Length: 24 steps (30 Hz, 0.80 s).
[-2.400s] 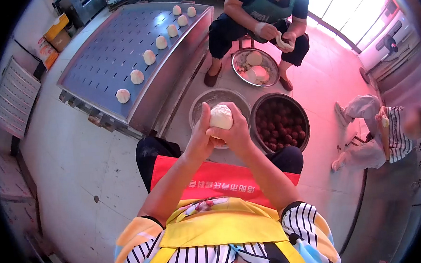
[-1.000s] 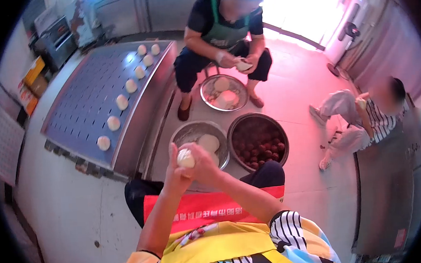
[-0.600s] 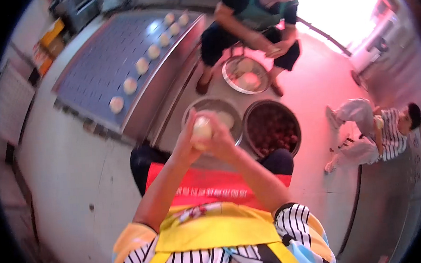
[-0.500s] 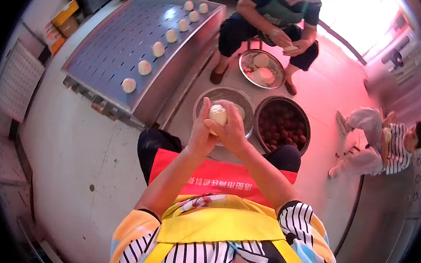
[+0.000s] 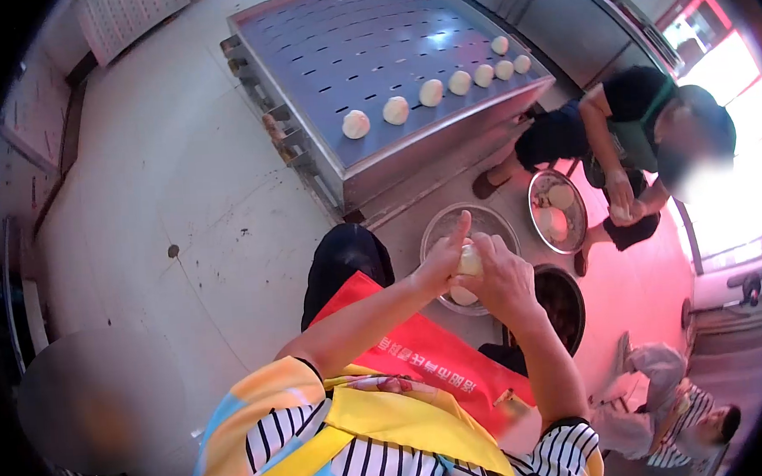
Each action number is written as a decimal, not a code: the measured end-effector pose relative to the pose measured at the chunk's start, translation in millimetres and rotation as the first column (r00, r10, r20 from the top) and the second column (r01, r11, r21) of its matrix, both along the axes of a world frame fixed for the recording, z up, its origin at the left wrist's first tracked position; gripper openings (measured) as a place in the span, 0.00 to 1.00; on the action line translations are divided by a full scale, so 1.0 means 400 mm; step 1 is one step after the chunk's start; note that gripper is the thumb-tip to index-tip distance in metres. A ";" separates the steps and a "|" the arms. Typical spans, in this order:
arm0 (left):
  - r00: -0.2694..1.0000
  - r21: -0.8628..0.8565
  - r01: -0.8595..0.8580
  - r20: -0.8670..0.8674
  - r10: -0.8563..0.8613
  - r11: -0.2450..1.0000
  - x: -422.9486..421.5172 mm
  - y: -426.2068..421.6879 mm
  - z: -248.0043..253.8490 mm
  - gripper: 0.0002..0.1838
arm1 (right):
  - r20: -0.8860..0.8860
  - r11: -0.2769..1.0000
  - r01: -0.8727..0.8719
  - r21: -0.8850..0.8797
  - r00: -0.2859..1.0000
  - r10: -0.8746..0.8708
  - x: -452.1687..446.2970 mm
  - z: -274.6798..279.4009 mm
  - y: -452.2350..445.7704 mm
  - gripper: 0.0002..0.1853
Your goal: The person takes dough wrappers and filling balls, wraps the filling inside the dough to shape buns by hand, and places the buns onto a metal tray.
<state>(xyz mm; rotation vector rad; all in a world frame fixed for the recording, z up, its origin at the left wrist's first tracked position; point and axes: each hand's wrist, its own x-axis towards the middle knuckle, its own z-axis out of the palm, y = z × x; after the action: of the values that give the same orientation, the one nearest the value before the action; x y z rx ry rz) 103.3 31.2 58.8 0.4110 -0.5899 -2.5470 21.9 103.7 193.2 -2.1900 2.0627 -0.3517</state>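
Left hand (image 5: 439,267) and right hand (image 5: 507,278) together, fingers part-curled around a white dough ball (image 5: 469,260), left thumb sticking up. Ball sits between the two sets of fingers; how firmly it's gripped underneath can't really be told, palms hide it. Metal basin (image 5: 427,242) below and behind the fingers, more dough (image 5: 464,296) showing in it just under them. Dark tub (image 5: 580,313) to the right of the right fingers, partly behind that hand and forearm; contents too dark to make out. Slotted metal surface (image 5: 335,53) ahead and left of the fingers, well apart, eight dough balls (image 5: 431,93) on it, mostly along the near edge. Co-worker (image 5: 597,124) ahead-right of the fingers, second basin (image 5: 535,220) beside them.
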 end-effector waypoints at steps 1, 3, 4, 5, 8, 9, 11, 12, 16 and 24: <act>0.996 0.025 -0.087 0.027 0.087 0.996 0.005 -0.015 0.040 0.36 | -0.015 0.999 -0.002 0.042 1.000 0.002 0.005 -0.001 -0.028 0.36; 0.979 0.063 -0.206 0.014 0.205 0.977 0.011 -0.065 0.055 0.35 | -0.027 0.993 -0.045 0.111 0.998 0.048 0.009 0.005 -0.095 0.35; 0.972 0.082 -0.230 -0.023 0.233 0.970 0.015 -0.088 0.045 0.35 | -0.017 0.986 -0.080 0.143 0.996 0.084 0.013 0.012 -0.130 0.34; 0.965 0.102 -0.251 -0.057 0.258 0.962 0.017 -0.105 0.032 0.34 | -0.004 0.978 -0.112 0.177 0.993 0.115 0.012 0.012 -0.164 0.33; 0.866 0.387 -0.413 -0.114 0.488 0.824 0.024 -0.164 0.006 0.32 | 0.165 0.965 -0.246 0.095 0.959 0.228 -0.027 -0.008 -0.327 0.29; 0.875 0.378 -0.428 -0.055 0.481 0.821 0.022 -0.169 -0.036 0.31 | 0.264 0.968 -0.245 0.045 0.938 0.225 -0.025 -0.010 -0.402 0.26; 0.886 0.361 -0.451 0.071 0.458 0.816 0.012 -0.149 -0.145 0.30 | 0.283 0.969 -0.241 0.049 0.934 0.218 -0.007 -0.036 -0.591 0.25; 0.906 0.318 -0.410 0.034 0.422 0.855 0.003 -0.127 -0.151 0.27 | 0.343 0.969 -0.230 0.093 0.921 0.186 0.031 -0.044 -0.687 0.24; 0.948 0.000 -0.241 0.212 0.236 0.970 0.074 -0.154 -0.056 0.23 | 0.305 0.923 -0.289 0.254 0.930 0.208 0.191 -0.125 -1.022 0.25; 0.904 -0.126 -0.263 0.315 0.290 0.957 0.147 -0.239 -0.077 0.18 | 0.022 0.835 -0.506 0.215 0.857 0.514 0.319 -0.377 -1.313 0.30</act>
<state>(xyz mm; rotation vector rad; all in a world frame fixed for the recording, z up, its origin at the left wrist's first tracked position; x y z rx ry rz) 162.1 -64.5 27.8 0.8418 -0.6965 -2.1877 149.5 -421.4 42.3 -2.4957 1.3569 -0.0293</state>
